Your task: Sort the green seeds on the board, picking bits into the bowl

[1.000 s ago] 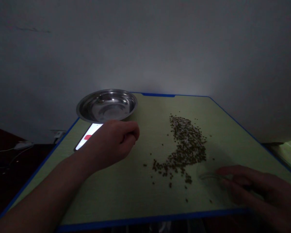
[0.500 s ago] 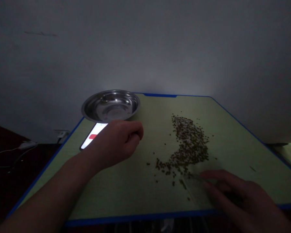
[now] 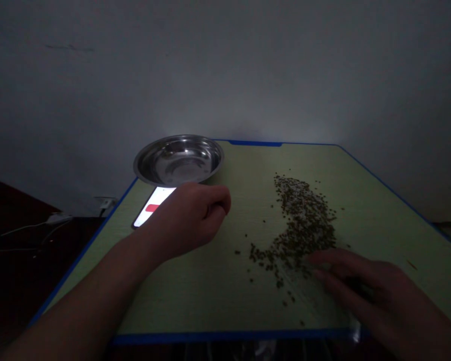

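My left hand (image 3: 191, 215) rests on the green table top (image 3: 218, 281) with its fingers curled into a loose fist; what they hold, if anything, is hidden. It lies just right of a lit phone (image 3: 153, 206). My right hand (image 3: 372, 291) lies low at the front right, fingers stretched out and apart, their tips touching the near edge of a scattered pile of small brown-green seeds (image 3: 302, 220). A thin clear piece seems to lie under this hand, too faint to name.
A shallow steel bowl (image 3: 178, 159) stands at the table's back left corner, behind the phone. The table has a blue rim (image 3: 229, 336) and stands against a pale wall. Cables (image 3: 30, 230) lie on the dark floor to the left.
My right hand has slid forward and left until its fingertips reach the seeds. The left hand has kept its place and fist. The view has shifted slightly.
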`<state>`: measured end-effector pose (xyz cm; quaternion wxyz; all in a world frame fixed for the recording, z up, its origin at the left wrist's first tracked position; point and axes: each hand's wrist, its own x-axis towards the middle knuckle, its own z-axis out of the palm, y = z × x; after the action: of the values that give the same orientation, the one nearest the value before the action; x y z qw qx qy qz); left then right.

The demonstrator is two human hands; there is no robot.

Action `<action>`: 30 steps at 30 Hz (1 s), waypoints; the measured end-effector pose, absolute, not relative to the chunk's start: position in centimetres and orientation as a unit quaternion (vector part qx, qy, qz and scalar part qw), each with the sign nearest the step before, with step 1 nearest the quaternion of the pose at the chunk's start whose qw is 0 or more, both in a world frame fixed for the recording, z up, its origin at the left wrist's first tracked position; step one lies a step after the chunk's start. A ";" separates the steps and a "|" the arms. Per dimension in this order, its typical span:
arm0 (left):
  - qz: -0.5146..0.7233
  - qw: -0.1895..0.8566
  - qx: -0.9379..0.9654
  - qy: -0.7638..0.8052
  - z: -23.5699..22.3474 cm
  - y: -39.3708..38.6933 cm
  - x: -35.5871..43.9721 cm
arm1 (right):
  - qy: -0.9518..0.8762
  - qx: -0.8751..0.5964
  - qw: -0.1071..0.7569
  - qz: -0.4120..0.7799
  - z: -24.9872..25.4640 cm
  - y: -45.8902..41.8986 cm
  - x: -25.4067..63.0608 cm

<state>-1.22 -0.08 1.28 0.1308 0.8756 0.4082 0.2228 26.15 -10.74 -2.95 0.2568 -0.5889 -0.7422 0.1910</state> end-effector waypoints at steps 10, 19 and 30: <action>0.223 0.129 0.875 0.409 1.2 -0.1 -1.1 | -0.793 -0.536 0.248 0.147 -2.9 -10.1 25.4; 0.217 0.126 0.877 0.410 1.2 -0.1 -1.1 | -0.824 -0.497 0.240 0.129 -2.8 -10.0 24.3; 0.218 0.124 0.877 0.410 1.3 -0.3 -1.3 | -0.856 -0.440 0.200 0.184 -2.0 -10.4 22.9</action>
<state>-1.31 -0.33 1.28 0.1240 0.8769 0.4100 0.2180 22.94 -10.37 -2.02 0.1998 -0.4398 -0.8560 0.1844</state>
